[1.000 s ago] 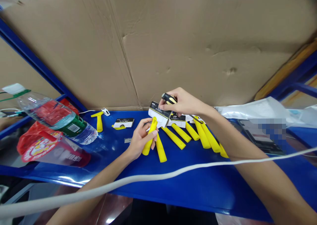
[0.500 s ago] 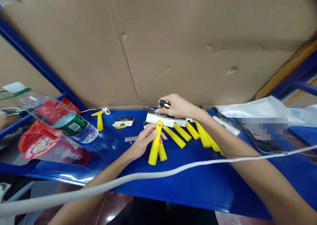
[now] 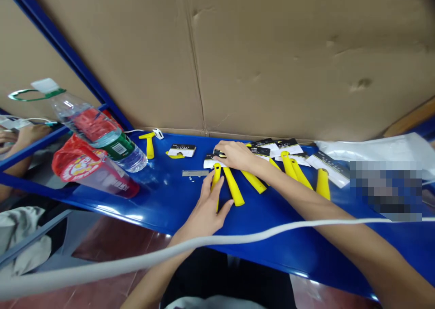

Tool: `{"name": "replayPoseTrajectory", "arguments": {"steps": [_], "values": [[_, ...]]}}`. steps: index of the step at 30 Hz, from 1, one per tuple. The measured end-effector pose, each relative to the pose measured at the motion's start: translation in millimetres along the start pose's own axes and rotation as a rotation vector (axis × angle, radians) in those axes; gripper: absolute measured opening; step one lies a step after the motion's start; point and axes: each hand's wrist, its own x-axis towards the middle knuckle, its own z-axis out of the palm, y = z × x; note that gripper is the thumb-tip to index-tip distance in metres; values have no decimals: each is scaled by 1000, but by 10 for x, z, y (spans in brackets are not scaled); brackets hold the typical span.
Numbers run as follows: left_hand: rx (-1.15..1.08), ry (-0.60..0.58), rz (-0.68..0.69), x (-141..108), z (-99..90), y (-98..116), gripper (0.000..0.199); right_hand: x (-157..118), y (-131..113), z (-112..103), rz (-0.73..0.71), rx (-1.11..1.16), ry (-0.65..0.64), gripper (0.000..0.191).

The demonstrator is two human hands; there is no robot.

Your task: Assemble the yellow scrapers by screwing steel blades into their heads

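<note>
My left hand (image 3: 204, 214) rests on the blue tabletop with its thumb spread away from the fingers. Its fingers lie over a yellow handle (image 3: 216, 175) with a hole at its upper end. Just above, my right hand (image 3: 236, 155) is closed around a small black and yellow object (image 3: 219, 154), whose kind is mostly hidden by the fingers. Under that hand lies a black and white printed card (image 3: 210, 161). Another yellow handle (image 3: 234, 186) slants beside my left thumb. More yellow handles (image 3: 301, 173) and printed cards (image 3: 288, 146) spread to the right, partly behind my right forearm.
A water bottle (image 3: 118, 147) and a red-lidded cup (image 3: 98, 171) lean at the left. Near them are a yellow T-shaped piece (image 3: 149, 146), a card (image 3: 183, 150) and a metal strip (image 3: 195, 173). A white cable (image 3: 272, 229) crosses in front. Another person's hand (image 3: 32, 134) shows far left.
My left hand has lowered the yellow handle to the tabletop and its thumb has come away. My right hand has moved down with the black and yellow object. The view has shifted left.
</note>
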Motion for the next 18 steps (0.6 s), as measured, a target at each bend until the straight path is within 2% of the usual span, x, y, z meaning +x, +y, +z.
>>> {"name": "replayPoseTrajectory", "arguments": {"steps": [4, 7, 11, 13, 15, 17, 18], "values": [[-13, -19, 30, 40, 72, 47, 57, -5, 74, -55, -4, -35, -100, 41], [-86, -75, 83, 124, 71, 137, 63, -22, 203, -182, 20, -76, -160, 39], [-149, -195, 142, 181, -19, 226, 72, -85, 367, -364, 109, -134, -219, 49], [-130, -185, 167, 249, -170, 170, 70, -122, 414, -440, 142, -152, -231, 52], [-44, -55, 152, 405, -420, 14, 61, -157, 436, -504, 159, -154, -229, 52], [128, 106, 38, 660, -746, -222, 55, -185, 440, -553, 164, -141, -215, 50], [321, 123, -82, 813, -918, -354, 54, -196, 439, -574, 162, -132, -203, 49]]}}
